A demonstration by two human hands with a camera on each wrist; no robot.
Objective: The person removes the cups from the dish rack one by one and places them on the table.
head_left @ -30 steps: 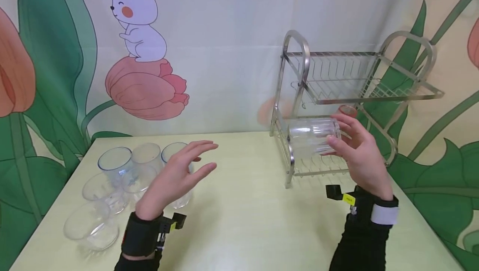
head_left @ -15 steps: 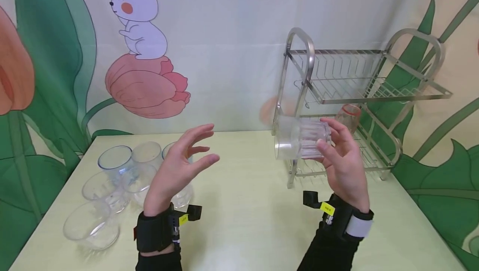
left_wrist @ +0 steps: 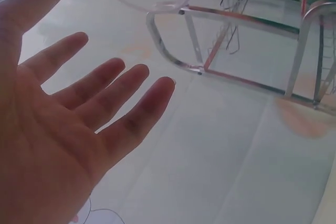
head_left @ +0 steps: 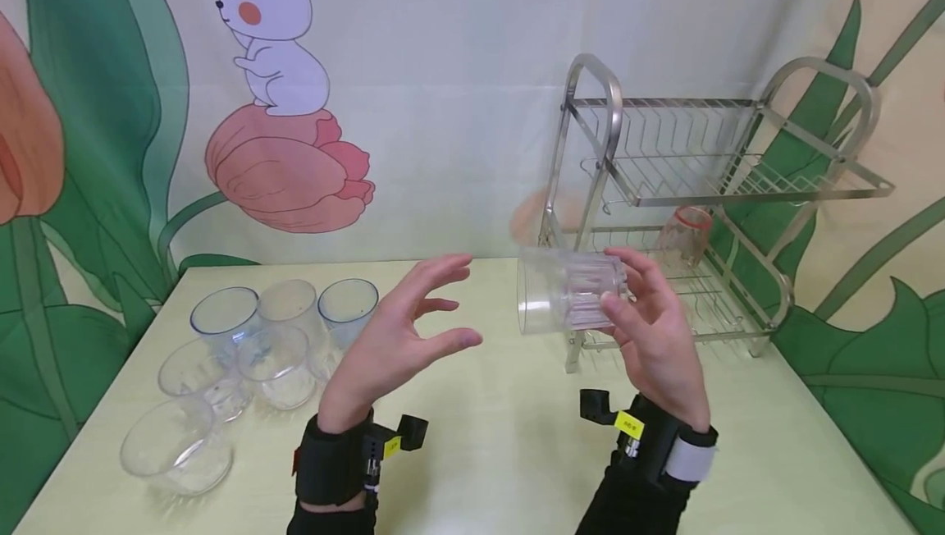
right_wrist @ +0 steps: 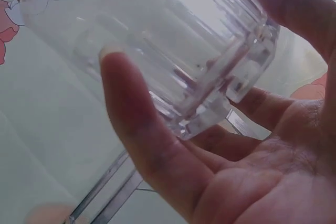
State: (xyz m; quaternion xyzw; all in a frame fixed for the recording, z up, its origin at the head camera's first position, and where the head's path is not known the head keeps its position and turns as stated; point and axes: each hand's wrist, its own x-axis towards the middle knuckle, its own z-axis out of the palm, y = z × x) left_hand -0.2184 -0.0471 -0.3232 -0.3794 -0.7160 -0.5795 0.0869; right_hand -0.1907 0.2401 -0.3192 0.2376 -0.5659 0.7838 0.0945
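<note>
My right hand (head_left: pixel 653 334) grips a clear drinking glass (head_left: pixel 572 289) by its ribbed base end. The glass lies on its side in the air, its mouth turned left, in front of the dish rack. In the right wrist view, thumb and fingers sit around the thick base of the glass (right_wrist: pixel 173 51). My left hand (head_left: pixel 391 338) is raised over the table, palm toward the glass, fingers spread and nothing in them. A gap separates it from the glass mouth. The left wrist view shows its bare palm and the rim of the glass (left_wrist: pixel 152 1) above.
A two-tier metal dish rack (head_left: pixel 609 129) stands at the back right. On its lower tier is a red-rimmed glass (head_left: pixel 685 238). Several clear and bluish glasses, such as a blue-rimmed one (head_left: pixel 225 317), stand on the table's left side. A printed cloth (head_left: pixel 458 108) hangs behind.
The right hand has brought the glass leftward and out from the rack's lower tier. The left hand has moved right, toward the glass, away from the glasses on the left.
</note>
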